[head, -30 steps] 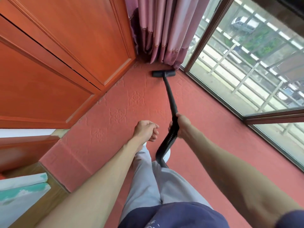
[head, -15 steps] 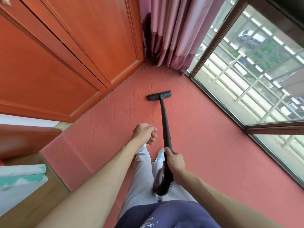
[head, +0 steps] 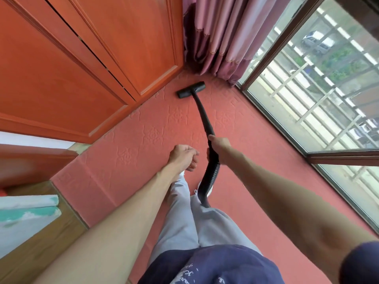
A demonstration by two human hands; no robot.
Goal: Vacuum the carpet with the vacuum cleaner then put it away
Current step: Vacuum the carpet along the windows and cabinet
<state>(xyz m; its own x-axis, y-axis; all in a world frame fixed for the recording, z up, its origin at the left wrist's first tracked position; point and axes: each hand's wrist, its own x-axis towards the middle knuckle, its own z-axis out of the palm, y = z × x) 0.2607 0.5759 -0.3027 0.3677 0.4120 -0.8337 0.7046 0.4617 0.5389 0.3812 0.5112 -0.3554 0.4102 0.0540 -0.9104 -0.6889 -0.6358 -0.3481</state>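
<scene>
A black vacuum wand runs from my right hand forward to its flat floor head, which lies on the red embossed carpet near the wardrobe's foot. My right hand grips the wand's upper end, where the ribbed black hose bends down past my legs. My left hand hovers beside it over the carpet, fingers curled, holding nothing. The vacuum's body is out of view.
An orange wooden wardrobe lines the left side. Pink curtains hang in the far corner. A floor-level window with a dark frame runs along the right. Wood flooring and folded white-green cloth lie at lower left.
The floor head was pulled back toward me, then pushed forward again, now further left near the wardrobe. My right hand moved forward with the wand. My left hand stayed curled and idle.
</scene>
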